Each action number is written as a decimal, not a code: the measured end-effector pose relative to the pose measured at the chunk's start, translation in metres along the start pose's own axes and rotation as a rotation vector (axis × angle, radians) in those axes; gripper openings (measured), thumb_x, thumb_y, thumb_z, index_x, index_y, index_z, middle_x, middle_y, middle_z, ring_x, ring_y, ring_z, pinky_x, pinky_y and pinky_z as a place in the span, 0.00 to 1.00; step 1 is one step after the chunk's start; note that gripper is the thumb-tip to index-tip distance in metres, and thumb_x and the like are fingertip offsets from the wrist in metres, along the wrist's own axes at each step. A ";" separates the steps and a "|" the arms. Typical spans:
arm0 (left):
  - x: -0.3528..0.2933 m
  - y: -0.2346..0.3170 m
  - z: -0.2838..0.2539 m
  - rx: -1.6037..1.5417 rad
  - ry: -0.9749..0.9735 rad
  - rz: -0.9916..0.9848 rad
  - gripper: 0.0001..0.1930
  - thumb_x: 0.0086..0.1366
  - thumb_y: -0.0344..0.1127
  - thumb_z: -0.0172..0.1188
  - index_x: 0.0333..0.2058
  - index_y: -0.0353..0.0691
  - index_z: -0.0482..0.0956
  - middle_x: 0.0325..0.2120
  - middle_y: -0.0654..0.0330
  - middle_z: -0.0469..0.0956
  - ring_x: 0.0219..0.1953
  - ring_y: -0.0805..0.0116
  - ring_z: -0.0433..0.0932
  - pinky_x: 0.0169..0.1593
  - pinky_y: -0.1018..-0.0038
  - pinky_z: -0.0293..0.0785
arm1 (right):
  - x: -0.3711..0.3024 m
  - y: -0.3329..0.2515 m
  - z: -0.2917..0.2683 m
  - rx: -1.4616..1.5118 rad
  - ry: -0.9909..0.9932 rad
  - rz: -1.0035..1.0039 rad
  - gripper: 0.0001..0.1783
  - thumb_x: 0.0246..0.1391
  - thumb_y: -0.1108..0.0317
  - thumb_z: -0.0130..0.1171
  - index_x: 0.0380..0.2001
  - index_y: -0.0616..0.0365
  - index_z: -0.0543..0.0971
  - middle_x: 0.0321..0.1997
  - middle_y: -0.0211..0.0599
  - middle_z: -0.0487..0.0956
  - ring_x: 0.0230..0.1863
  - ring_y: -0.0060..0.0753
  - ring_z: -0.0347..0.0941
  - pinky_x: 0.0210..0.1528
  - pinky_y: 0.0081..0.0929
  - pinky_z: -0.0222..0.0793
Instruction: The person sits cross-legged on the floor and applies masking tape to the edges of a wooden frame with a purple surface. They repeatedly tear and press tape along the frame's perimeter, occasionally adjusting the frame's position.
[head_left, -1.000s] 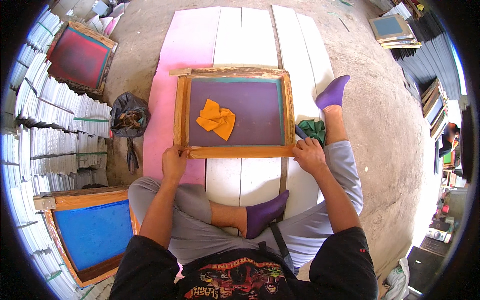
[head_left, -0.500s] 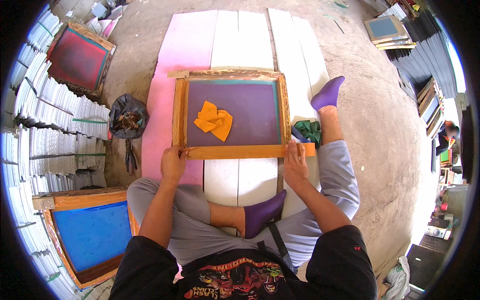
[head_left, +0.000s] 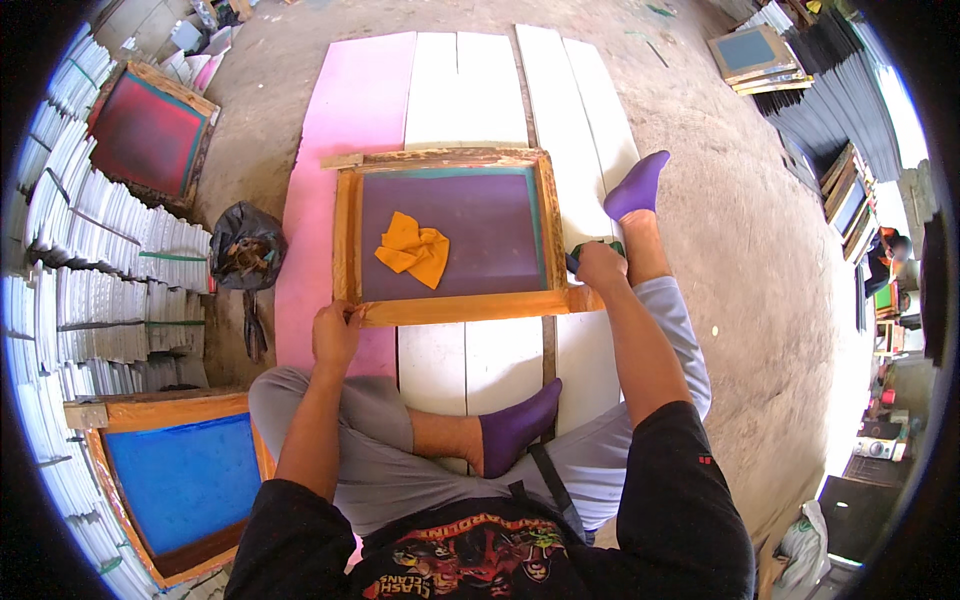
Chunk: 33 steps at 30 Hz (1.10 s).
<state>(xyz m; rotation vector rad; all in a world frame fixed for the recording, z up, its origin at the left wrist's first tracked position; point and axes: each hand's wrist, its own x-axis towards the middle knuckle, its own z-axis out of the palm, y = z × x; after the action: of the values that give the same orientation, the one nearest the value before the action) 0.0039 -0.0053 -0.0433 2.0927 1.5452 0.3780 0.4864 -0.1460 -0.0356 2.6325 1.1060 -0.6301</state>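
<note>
A wood-framed printing screen (head_left: 450, 308) with purple mesh lies across the boards in front of me. My left hand (head_left: 335, 333) grips the near left corner of this frame, thumb and fingers pressed together on the wood. On the mesh, left of its middle, rests a crumpled orange cloth (head_left: 415, 252), touched by neither hand. Just outside the frame's right side, my right hand (head_left: 603, 264) is closed over a bunched dark green cloth (head_left: 616, 247), most of it hidden under the fingers. A dark blue edge (head_left: 572, 262) shows beside that hand.
White and pink boards (head_left: 350, 100) lie under the screen, between my legs. At the left stand a blue screen (head_left: 185, 480), a red screen (head_left: 145, 130), stacked white sheets (head_left: 110, 225) and a black bag (head_left: 248, 245). More frames (head_left: 755, 55) and a distant person (head_left: 884, 262) are on the right.
My right hand has left the frame's near right edge and moved up and right onto the green cloth. The left hand keeps its place at the corner. The whole view has shifted slightly.
</note>
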 end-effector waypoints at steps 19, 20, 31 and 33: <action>0.003 -0.015 0.010 -0.081 0.030 0.056 0.10 0.61 0.33 0.71 0.33 0.31 0.85 0.28 0.45 0.85 0.33 0.47 0.85 0.40 0.58 0.80 | -0.085 0.010 -0.005 1.297 0.349 -0.089 0.15 0.67 0.73 0.54 0.55 0.58 0.77 0.31 0.30 0.77 0.29 0.18 0.72 0.26 0.18 0.65; 0.003 -0.013 0.011 -0.079 0.029 0.053 0.10 0.61 0.33 0.71 0.33 0.31 0.85 0.28 0.45 0.85 0.33 0.47 0.85 0.40 0.58 0.80 | -0.092 0.012 0.004 1.334 0.330 -0.096 0.15 0.67 0.74 0.54 0.55 0.59 0.76 0.32 0.31 0.77 0.29 0.18 0.72 0.26 0.18 0.65; 0.001 0.002 -0.001 -0.042 0.008 0.024 0.10 0.61 0.33 0.71 0.34 0.30 0.85 0.29 0.44 0.86 0.33 0.46 0.86 0.40 0.58 0.80 | -0.161 0.012 0.030 1.479 -0.020 -0.010 0.23 0.71 0.65 0.55 0.65 0.60 0.72 0.35 0.39 0.84 0.24 0.26 0.77 0.26 0.28 0.71; 0.001 0.000 0.000 -0.056 0.012 0.024 0.10 0.61 0.33 0.71 0.34 0.30 0.85 0.29 0.44 0.86 0.33 0.46 0.86 0.40 0.58 0.80 | -0.165 0.007 0.044 1.167 0.174 -0.082 0.24 0.70 0.66 0.55 0.67 0.55 0.71 0.33 0.44 0.84 0.24 0.34 0.79 0.27 0.35 0.74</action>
<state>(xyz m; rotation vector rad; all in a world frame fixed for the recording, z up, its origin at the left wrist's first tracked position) 0.0042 -0.0046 -0.0430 2.0714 1.5005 0.4381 0.3748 -0.2699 0.0022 3.6410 1.0742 -1.4264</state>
